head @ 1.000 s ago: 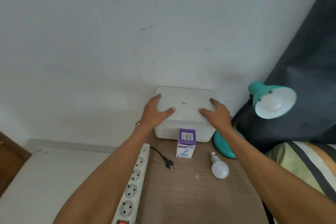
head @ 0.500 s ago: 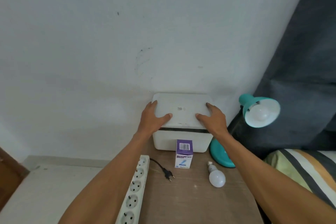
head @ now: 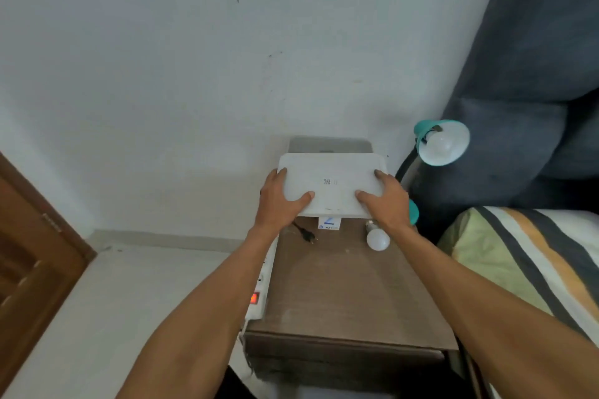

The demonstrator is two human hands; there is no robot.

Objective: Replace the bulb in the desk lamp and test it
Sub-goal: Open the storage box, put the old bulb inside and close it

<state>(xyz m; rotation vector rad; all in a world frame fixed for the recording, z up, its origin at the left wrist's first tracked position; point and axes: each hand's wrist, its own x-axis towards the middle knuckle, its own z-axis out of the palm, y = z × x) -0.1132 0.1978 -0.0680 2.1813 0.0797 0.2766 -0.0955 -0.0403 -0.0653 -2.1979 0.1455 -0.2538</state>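
Note:
Both hands hold a white box lid lifted clear of its white box at the back of the wooden nightstand. My left hand grips the lid's left edge and my right hand its right edge. A teal desk lamp with a white bulb in its shade stands to the right. A loose white bulb lies on the nightstand. A small bulb carton is mostly hidden under the lid. The lamp's black plug lies unplugged.
A white power strip with a lit red switch runs along the nightstand's left edge. A dark padded headboard and a striped pillow are on the right. A brown wooden door is at the left.
The lid has come off the box and moved up and toward me, now covering most of the carton. The view has tilted down, showing more of the nightstand.

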